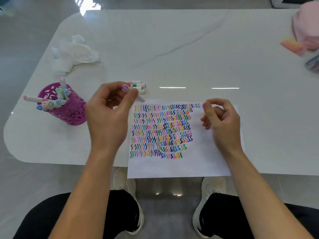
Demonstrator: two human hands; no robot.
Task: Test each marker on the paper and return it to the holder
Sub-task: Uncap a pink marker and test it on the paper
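The purple-capped marker [133,94] is off the table, pinched lightly between the thumb and fingers of the left hand [107,118], just beyond the far left corner of the paper [172,167]. The grip looks loose, so the marker could slip or roll out as it is turned to write. The right hand [222,121] hovers over the paper's far right part with its fingers curled and thumb near a fingertip; whether it holds a cap I cannot tell. Neither hand pins the paper, whose near edge overhangs the table [189,49]. A firm stroke could therefore drag it or run ink onto the table. The holder [74,112], at the left, is crowded with markers leaning outward, and dropping another in could knock one out.

Counts:
- one marker in hand
- three loose markers [138,86] lying just beyond the left hand
- about eight markers in the one holder
- one sheet of paper
- one crumpled tissue [74,52] at the far left
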